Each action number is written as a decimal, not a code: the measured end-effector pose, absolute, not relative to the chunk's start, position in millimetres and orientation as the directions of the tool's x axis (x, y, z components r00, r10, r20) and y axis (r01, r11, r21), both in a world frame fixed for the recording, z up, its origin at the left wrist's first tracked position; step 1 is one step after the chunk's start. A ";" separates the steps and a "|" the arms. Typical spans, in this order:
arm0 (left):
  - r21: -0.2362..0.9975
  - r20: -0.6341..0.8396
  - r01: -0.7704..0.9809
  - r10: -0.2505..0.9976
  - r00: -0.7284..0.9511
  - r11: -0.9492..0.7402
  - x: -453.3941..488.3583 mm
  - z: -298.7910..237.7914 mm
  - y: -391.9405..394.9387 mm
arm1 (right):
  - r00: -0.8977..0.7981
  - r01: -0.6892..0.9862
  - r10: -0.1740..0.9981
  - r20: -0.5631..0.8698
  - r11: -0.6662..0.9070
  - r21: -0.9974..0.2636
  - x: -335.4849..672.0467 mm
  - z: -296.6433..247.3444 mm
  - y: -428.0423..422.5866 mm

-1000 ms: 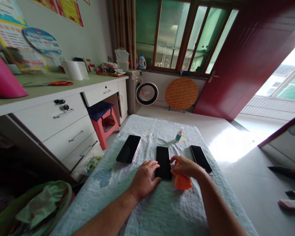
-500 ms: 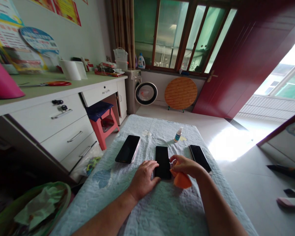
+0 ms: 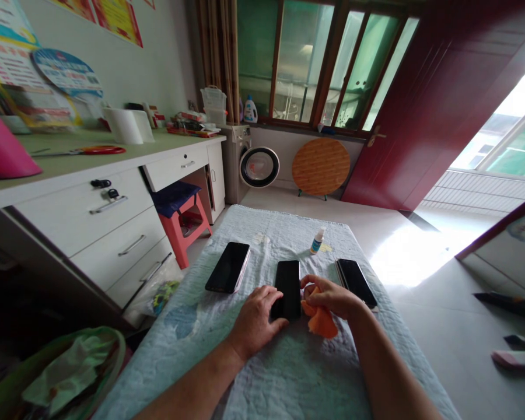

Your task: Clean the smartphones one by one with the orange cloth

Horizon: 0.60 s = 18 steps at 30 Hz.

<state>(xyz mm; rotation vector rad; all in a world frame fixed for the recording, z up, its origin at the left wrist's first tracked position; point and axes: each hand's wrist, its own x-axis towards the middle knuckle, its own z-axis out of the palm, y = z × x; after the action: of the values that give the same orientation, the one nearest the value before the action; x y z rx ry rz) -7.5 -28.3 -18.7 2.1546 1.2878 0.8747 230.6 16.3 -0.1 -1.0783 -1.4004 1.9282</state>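
Three black phones lie in a row on a pale blue quilted cloth [image 3: 289, 373]. My left hand [image 3: 257, 319] rests flat, fingers spread, on the near left edge of the middle phone [image 3: 287, 281]. My right hand [image 3: 329, 296] is closed on a crumpled orange cloth [image 3: 321, 321] right beside that phone's right edge. The left phone [image 3: 228, 267] and the right phone [image 3: 356, 282] lie untouched. A small white spray bottle [image 3: 317, 241] with a blue label stands behind the phones.
A white desk with drawers [image 3: 91, 204] runs along the left, a red stool [image 3: 181, 219] tucked under it. A washing machine [image 3: 249, 163] and a round wooden tabletop [image 3: 321, 167] stand at the far wall. A green-lined bin [image 3: 61, 373] sits at lower left.
My right hand with the orange cloth has edged slightly left and closer to the middle phone. My left hand stays on the phone.
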 end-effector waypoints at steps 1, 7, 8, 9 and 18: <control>0.680 0.276 0.586 0.894 0.352 -0.441 -7.8 -18.1 -28.2 | -0.563 0.017 0.778 -0.278 -0.325 -0.945 229.5 -0.4 16.1; 0.684 0.280 0.582 0.895 0.346 -0.439 -8.3 -14.9 -27.3 | -0.591 0.006 0.769 -0.246 -0.300 -0.954 219.6 3.0 14.6; 0.685 0.285 0.581 0.896 0.341 -0.439 -8.2 -14.9 -27.3 | -0.591 0.006 0.770 -0.241 -0.295 -0.955 218.0 3.5 14.3; 0.687 0.290 0.579 0.897 0.335 -0.439 -8.2 -15.0 -27.3 | -0.593 0.005 0.769 -0.237 -0.291 -0.957 216.6 3.8 13.9; 0.681 0.411 0.536 0.866 0.285 -0.499 -9.7 -15.0 -29.3 | -0.588 -0.019 0.793 -0.158 -0.209 -0.978 202.3 -1.0 11.9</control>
<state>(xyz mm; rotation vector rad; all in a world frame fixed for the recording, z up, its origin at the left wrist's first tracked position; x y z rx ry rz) -9.7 -29.3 -15.0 2.1470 1.2593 1.0836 202.3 11.9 -1.0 -0.9262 -1.4852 1.8539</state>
